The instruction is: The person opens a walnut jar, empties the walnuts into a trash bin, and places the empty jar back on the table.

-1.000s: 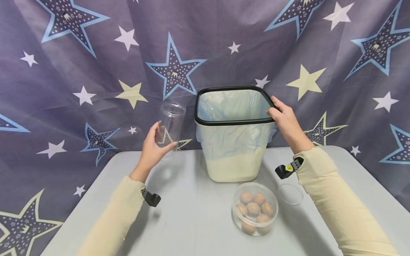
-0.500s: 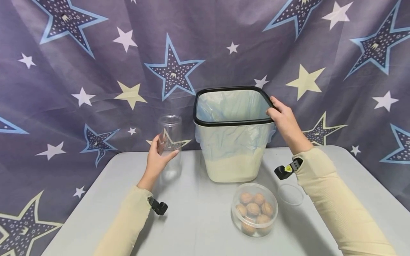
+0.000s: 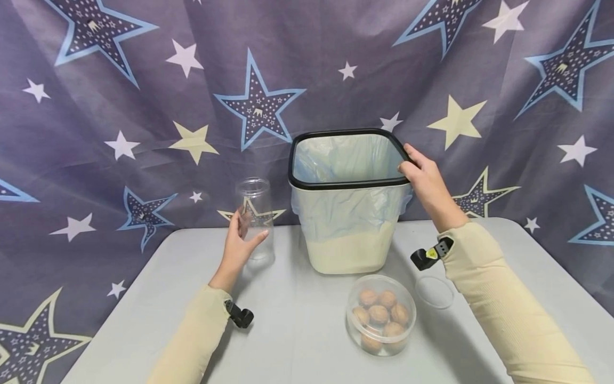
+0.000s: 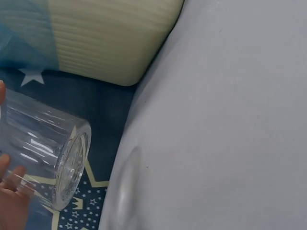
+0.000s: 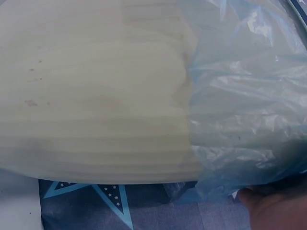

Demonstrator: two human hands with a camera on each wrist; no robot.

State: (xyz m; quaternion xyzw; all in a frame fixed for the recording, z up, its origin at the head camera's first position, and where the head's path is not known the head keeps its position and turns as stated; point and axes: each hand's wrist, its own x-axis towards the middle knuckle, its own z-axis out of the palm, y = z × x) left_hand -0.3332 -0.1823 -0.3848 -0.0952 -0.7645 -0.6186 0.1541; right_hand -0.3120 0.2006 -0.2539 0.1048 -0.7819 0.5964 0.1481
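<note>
My left hand (image 3: 238, 248) grips a clear, tall jar (image 3: 254, 213) from its left side, thumb in front. The jar is upright, and its mouth has no lid on it. In the left wrist view, the base of the jar (image 4: 72, 165) seems to hang just above the table. My right hand (image 3: 427, 178) holds the right side of the black rim on a cream trash bin (image 3: 350, 250). A thin bluish bag (image 3: 345, 213) lines the bin and folds down over its outside. The right wrist view shows the bin wall and bag close up, with part of the hand at the lower right.
In front of the bin stands a round clear tub (image 3: 355, 333) with several walnuts (image 3: 379, 314). A clear round lid (image 3: 435, 292) lies right of it. The grey table (image 3: 288, 330) ends at a star-patterned curtain (image 3: 326, 32) behind.
My left hand has brought the jar down and slightly left, straightening it from a slight tilt. The right hand keeps its hold on the bin rim, and the bin has stayed in place.
</note>
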